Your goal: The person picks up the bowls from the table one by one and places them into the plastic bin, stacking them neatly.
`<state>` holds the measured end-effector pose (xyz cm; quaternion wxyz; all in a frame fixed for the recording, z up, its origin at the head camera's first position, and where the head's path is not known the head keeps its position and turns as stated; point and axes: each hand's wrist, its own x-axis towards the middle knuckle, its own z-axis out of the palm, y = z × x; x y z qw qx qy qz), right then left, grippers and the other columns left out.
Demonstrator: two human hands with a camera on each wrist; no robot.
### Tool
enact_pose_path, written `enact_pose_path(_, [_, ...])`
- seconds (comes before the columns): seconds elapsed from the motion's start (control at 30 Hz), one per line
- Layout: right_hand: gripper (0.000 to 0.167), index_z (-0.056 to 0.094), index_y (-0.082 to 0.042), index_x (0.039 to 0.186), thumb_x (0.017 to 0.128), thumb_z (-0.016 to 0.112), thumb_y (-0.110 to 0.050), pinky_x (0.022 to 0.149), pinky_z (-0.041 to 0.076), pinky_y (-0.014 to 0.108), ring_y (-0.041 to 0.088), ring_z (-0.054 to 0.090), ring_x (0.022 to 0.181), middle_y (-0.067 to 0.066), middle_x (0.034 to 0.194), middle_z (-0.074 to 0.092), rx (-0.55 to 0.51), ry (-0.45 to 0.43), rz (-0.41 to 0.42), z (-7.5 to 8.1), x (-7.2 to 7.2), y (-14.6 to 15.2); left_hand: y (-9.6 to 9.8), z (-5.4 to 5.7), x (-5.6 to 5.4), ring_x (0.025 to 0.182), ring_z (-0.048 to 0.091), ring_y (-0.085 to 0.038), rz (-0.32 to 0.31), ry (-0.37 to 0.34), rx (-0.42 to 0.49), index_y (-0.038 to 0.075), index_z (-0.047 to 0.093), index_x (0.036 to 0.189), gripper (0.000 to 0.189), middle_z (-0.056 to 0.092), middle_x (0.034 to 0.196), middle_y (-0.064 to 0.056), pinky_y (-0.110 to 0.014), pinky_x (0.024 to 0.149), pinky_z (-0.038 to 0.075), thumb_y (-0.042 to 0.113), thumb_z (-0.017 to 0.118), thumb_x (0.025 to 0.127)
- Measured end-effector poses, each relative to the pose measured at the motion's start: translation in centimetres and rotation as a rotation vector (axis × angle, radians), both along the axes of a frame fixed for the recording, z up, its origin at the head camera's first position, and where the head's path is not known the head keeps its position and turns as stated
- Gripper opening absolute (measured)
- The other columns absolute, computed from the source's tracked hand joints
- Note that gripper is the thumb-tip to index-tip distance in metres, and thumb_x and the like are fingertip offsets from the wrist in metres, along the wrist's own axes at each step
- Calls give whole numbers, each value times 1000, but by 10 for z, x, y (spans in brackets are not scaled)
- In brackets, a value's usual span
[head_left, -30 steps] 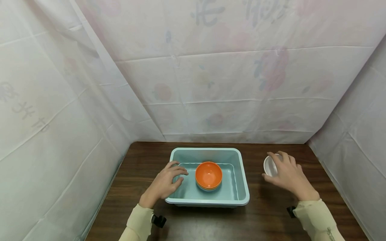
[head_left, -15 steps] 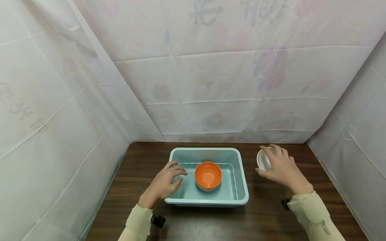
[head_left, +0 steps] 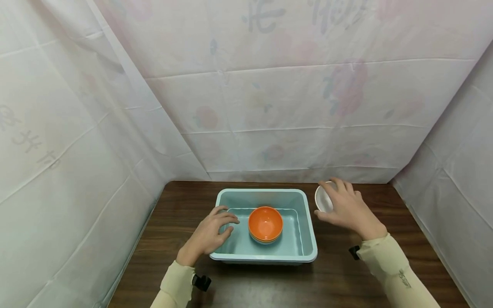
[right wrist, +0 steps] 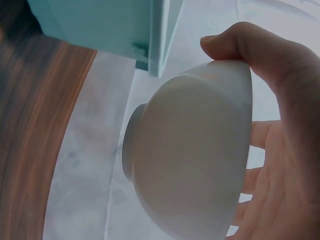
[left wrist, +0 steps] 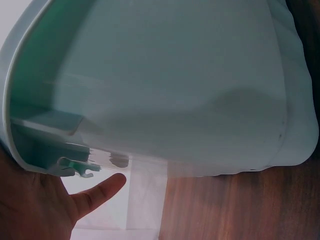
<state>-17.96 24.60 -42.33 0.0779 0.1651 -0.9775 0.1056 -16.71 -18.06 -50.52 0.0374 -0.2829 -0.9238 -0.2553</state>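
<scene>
My right hand (head_left: 346, 209) holds a white bowl (head_left: 324, 199) by its rim, thumb on the near side and fingers over the far side. In the right wrist view the bowl (right wrist: 195, 150) shows its smooth outside and round foot, held above the table. A light blue-green plastic basin (head_left: 313, 248) stands just left of it. Inside the basin sits a small stack of bowls, an orange bowl (head_left: 266, 223) on top. My left hand (head_left: 212, 231) is at the basin's left rim, its fingers loosely bent and spread, holding nothing between them.
The dark wooden table (head_left: 265, 284) carries the basin. White printed sheeting (head_left: 269, 94) hangs behind the table and on both sides. A black wrist camera (head_left: 202, 282) sits on the left sleeve, and another black camera (head_left: 354, 252) on the right.
My right hand has moved left and slightly toward the back with the white bowl, up close to the basin's right side. The left hand, the basin and the orange bowl stay put.
</scene>
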Motion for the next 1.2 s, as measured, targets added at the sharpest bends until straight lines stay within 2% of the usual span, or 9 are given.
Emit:
enact_pose_path(0.2, [83, 46, -15, 153, 84, 75, -49, 87, 45, 72, 54, 41, 134, 28, 150, 42, 11, -1, 29, 6, -4, -12, 0, 0, 0, 141, 47, -26, 7, -6, -7, 25, 77, 117, 21, 71, 127, 8, -54, 112, 46, 23, 64, 101])
enact_pose_path(0.57, [87, 45, -17, 154, 82, 76, -54, 91, 45, 74, 51, 39, 137, 24, 155, 39, 10, -16, 73, 16, -11, -33, 1, 1, 0, 142, 47, -27, 7, -2, -4, 23, 77, 117, 21, 71, 126, 7, -55, 113, 45, 23, 64, 101])
enact_pose_path(1.2, [85, 46, -21, 154, 82, 76, -54, 97, 43, 76, 47, 40, 138, 19, 156, 38, -37, -45, 145, 19, -19, -70, 2, 3, 1, 142, 46, -28, 12, -9, -8, 22, 77, 117, 21, 71, 127, 5, -55, 114, 44, 23, 64, 101])
